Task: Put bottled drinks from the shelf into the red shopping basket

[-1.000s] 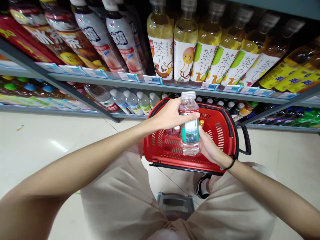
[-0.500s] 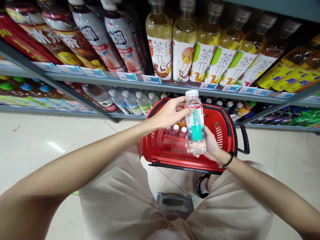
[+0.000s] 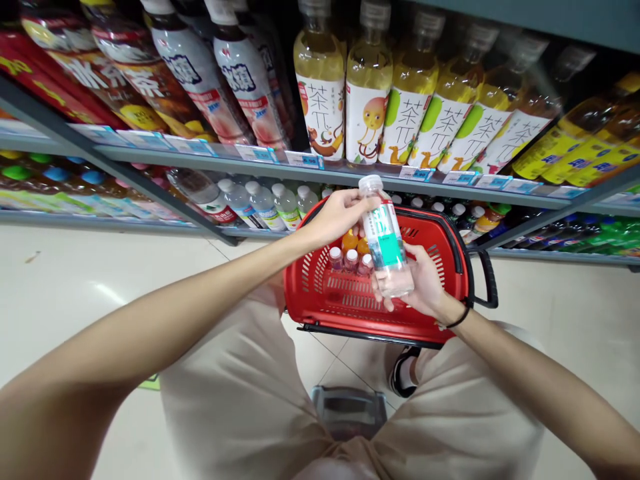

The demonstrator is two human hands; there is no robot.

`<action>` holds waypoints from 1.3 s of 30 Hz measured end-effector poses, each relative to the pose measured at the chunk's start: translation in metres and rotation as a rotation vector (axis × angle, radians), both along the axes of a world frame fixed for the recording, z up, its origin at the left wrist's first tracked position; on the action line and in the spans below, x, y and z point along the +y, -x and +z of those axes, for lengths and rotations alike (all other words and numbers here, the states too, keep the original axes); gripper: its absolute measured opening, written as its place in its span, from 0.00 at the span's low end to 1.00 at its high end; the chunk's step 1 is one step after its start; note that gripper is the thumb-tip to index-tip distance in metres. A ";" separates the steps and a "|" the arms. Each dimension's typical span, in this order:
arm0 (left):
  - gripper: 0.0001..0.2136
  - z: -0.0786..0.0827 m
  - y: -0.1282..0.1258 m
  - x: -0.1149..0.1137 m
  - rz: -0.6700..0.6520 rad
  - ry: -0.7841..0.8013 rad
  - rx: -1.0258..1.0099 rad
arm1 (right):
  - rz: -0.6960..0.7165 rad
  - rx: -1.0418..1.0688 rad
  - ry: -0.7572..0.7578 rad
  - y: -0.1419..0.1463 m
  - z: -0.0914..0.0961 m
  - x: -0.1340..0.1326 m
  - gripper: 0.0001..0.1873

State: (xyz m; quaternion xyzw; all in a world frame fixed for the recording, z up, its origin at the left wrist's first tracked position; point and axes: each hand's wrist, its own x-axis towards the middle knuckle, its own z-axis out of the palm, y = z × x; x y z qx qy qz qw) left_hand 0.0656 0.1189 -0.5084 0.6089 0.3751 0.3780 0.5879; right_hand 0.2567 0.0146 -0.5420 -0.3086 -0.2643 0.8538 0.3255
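Observation:
A clear bottle (image 3: pixel 390 250) with a white cap and a teal and white label is held over the red shopping basket (image 3: pixel 313 310). My left hand (image 3: pixel 343 215) grips it near the neck, thumb across the front and fingers behind. My right hand (image 3: pixel 423 280) supports the lower part from the right, with its fingertips showing under the base. The bottle leans, its cap toward the upper left. Inside the basket, small white-capped bottles (image 3: pixel 351 261) stand in a row, and orange bottles (image 3: pixel 349 241) sit behind them, partly hidden by the held bottle.
Ahead, an upper shelf (image 3: pixel 345 170) carries tea bottles (image 3: pixel 369 107) and peach drink bottles (image 3: pixel 255 97). Clear bottles (image 3: pixel 260 199) and other drinks fill the lower shelf. The basket's black handle (image 3: pixel 485 277) sticks out right. A grey stool-like object (image 3: pixel 350 407) is between my legs.
The bottle has tilted, its cap moving left and its label turning. My left hand has shifted slightly left with it, and more of the orange bottles shows.

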 end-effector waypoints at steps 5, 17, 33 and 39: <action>0.18 -0.003 0.008 0.014 0.046 0.080 0.075 | -0.182 -0.153 -0.227 -0.001 -0.001 -0.002 0.22; 0.23 -0.008 0.019 0.029 0.094 -0.004 0.061 | -0.368 -1.036 -0.973 -0.024 0.007 0.002 0.39; 0.25 0.001 0.010 0.014 0.021 -0.118 -0.029 | -0.093 -0.459 -0.616 -0.047 -0.026 0.032 0.36; 0.27 -0.001 0.004 0.001 -0.077 -0.139 0.091 | 0.019 -0.525 -0.646 -0.050 -0.030 0.030 0.33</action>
